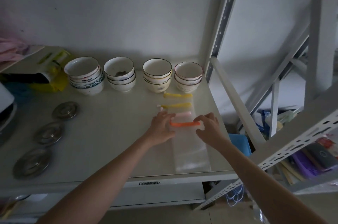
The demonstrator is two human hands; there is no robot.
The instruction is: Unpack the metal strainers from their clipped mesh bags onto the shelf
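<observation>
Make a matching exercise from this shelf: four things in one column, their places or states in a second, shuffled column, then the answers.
Things:
1. orange clip
2. metal strainers
3. bowl stacks
4. pink clip

Places or states:
A. lined up along the back, by the wall
B. lying flat down the shelf's left side
C. between the left hand and right hand, across a clear bag
D. just beyond the orange one, nearer than two yellow clips

Pairs: 1-C, 2-B, 3-A, 4-D
</observation>
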